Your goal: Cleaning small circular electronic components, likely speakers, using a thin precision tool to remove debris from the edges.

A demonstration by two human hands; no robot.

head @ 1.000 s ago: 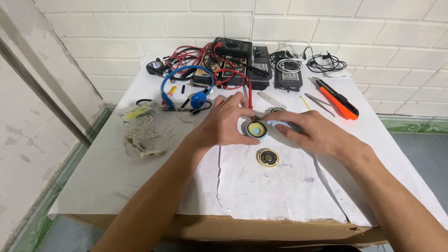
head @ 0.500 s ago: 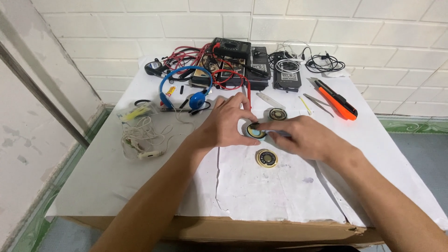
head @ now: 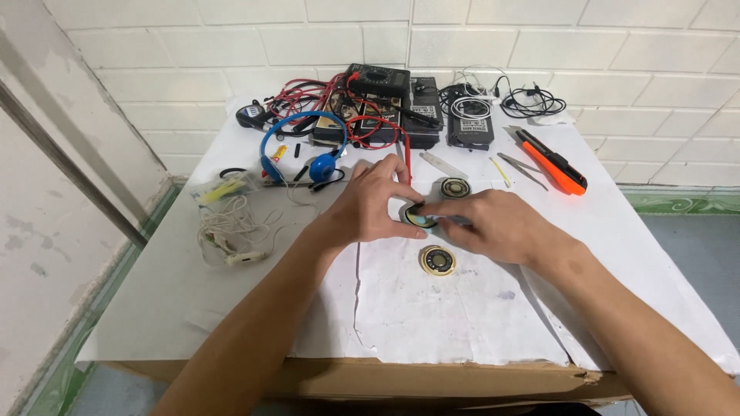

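My left hand (head: 371,208) and my right hand (head: 493,225) meet at the middle of the table, both pinching a small round speaker part (head: 421,217) with a shiny blue-gold face. My right fingers also hold a thin grey tool against it; how they grip it is partly hidden. A second round speaker disc (head: 437,260) with a yellow rim lies flat on the white paper just below the hands. A third round part (head: 455,187) lies just beyond my right hand.
Blue headphones (head: 297,150), red and black leads, a black multimeter (head: 378,79), and dark battery packs (head: 470,123) crowd the far side. An orange utility knife (head: 555,163) and tweezers lie at far right. White tangled earphones (head: 231,227) lie at left. The cardboard table edge (head: 432,377) is near.
Both hands have stayed together on the small round part; the right hand shifted slightly left and lower, uncovering the third round part behind it.
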